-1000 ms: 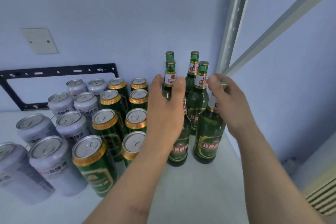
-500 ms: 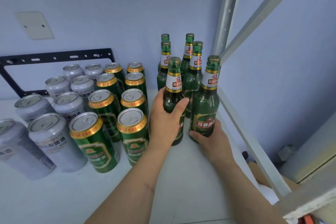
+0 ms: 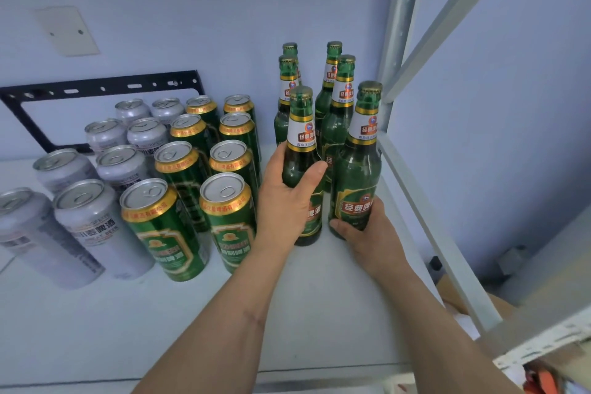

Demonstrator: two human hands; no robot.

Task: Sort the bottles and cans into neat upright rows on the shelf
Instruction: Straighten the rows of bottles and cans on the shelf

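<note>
White shelf (image 3: 319, 313) — hands on bottles

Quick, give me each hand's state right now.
Left hand: closed around the front left bottle, thumb across its shoulder.
Right hand: grip closed on the base of the front right bottle.

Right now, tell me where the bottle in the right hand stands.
In the head view, the front right bottle stands upright at the shelf's right edge, beside the grey upright post, gripped low by the right hand, next to the left hand's bottle.
</note>
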